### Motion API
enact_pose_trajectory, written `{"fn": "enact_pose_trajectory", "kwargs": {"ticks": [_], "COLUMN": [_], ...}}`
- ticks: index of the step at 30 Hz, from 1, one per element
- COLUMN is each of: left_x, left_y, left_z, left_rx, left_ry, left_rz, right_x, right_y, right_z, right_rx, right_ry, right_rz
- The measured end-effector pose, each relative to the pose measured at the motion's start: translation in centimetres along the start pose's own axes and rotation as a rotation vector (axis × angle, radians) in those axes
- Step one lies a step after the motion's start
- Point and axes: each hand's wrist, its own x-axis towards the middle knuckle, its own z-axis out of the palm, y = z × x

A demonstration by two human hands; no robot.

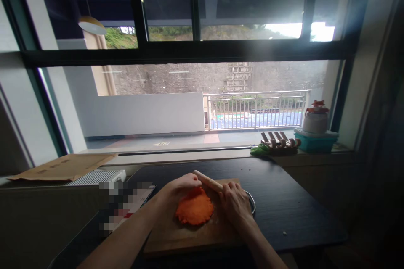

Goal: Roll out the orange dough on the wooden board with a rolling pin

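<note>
A flattened round of orange dough (pixel 195 209) with a ragged rim lies on a wooden board (pixel 176 241). My left hand (pixel 187 181) is closed at the dough's far edge and appears to pinch it; the fingertips are partly hidden. Beyond the dough, a pale wooden rolling pin (pixel 206 180) slants down to the right. My right hand (pixel 235 199) is wrapped over the pin's near right end, to the right of the dough. The pin's far end sticks out just past my left fist.
The board rests on a dark table (pixel 284 201), with a metal loop handle (pixel 252 202) at its right side. A partly blurred printed sheet (pixel 132 206) lies left. On the sill stand a wooden rack (pixel 279 141), a green cloth (pixel 259 149) and a teal box (pixel 315 141).
</note>
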Motion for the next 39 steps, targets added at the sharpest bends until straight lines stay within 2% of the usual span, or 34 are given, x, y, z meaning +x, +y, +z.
{"fn": "enact_pose_trajectory", "kwargs": {"ticks": [9, 13, 16, 18, 20, 24, 27, 31, 33, 35, 37, 39], "left_x": [-0.6, -1.5, -2.5, -3.1, -3.6, -4.4, -5.1, -5.9, -6.2, -6.6, -7.1, -7.7], "left_y": [-0.1, 0.1, 0.0, -0.3, -1.0, -2.6, -3.3, -3.8, -4.2, -4.8, -5.4, -5.7], "left_z": [-1.1, -3.0, -4.8, -4.8, -3.2, 2.1, 4.8, 5.9, 6.4, 7.0, 7.6, 7.8], "left_rx": [-0.214, -0.341, -0.463, -0.533, -0.579, -0.610, -0.618, -0.626, -0.545, -0.372, -0.190, -0.070], "left_ry": [-0.174, -0.173, -0.035, 0.107, 0.244, 0.435, 0.503, 0.514, 0.533, 0.634, 0.841, 1.073], "left_rz": [0.119, 0.174, 0.202, 0.190, 0.140, 0.051, 0.052, 0.077, 0.062, 0.040, 0.079, 0.176], "right_x": [0.0, 0.0, 0.0, -0.1, -0.2, -0.3, 0.0, 0.5, 0.3, -0.1, -0.6, -0.8], "right_y": [0.0, 0.0, 0.1, 0.1, 0.1, 0.1, 0.2, 0.4, 0.5, 0.6, 0.8, 0.9], "right_z": [0.2, 0.4, 0.3, 0.2, 0.1, 0.1, 0.0, -0.4, -0.6, -0.9, -1.2, -1.7], "right_rx": [0.007, 0.022, 0.021, 0.017, 0.013, 0.008, 0.003, 0.060, 0.143, 0.229, 0.285, 0.308], "right_ry": [0.013, 0.021, 0.046, 0.057, 0.052, 0.040, 0.026, -0.045, -0.065, -0.056, -0.059, -0.109], "right_rz": [0.019, 0.016, 0.004, -0.005, -0.012, -0.007, -0.003, 0.020, 0.032, -0.005, -0.114, -0.239]}}
